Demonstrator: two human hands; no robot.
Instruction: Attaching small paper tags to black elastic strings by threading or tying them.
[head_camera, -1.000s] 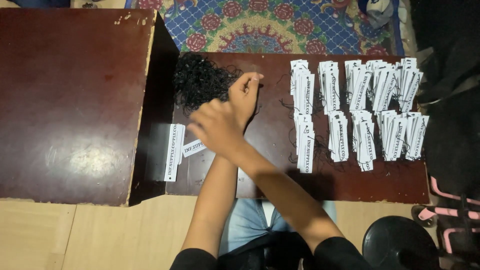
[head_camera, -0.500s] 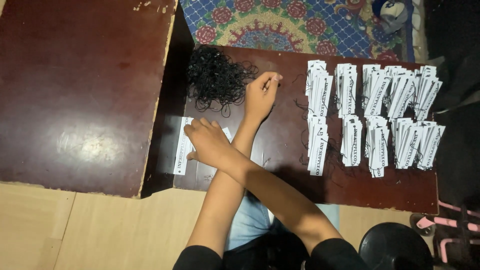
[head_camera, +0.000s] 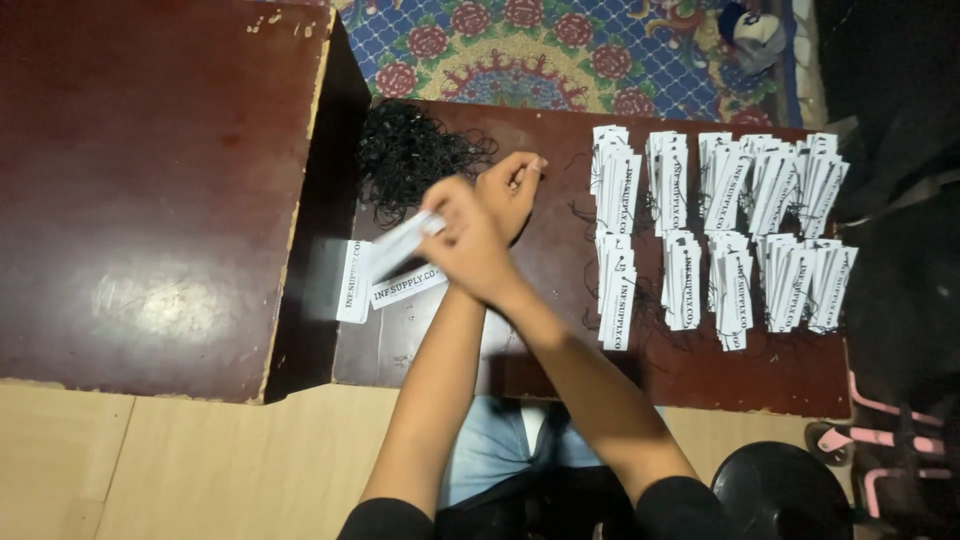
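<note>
My arms are crossed over the low dark wooden table (head_camera: 640, 380). My right hand (head_camera: 468, 245) reaches to the left and grips a white paper tag (head_camera: 398, 245), which is lifted and blurred. Under it, a few more white tags (head_camera: 385, 288) lie flat on the table. My left hand (head_camera: 510, 185) is just beyond, its fingertips pinched together beside a heap of black strings (head_camera: 405, 160). Any string in that pinch is too thin to make out.
Several stacks of strung white tags (head_camera: 720, 235) lie in two rows on the right half of the table. A larger reddish-brown tabletop (head_camera: 150, 180) adjoins on the left. A patterned rug (head_camera: 540, 50) lies beyond, and a black round stool (head_camera: 780, 495) stands at the lower right.
My right hand has picked a white tag up from the small pile on the left and raised it towards my left hand. The left hand stays near the string heap.
</note>
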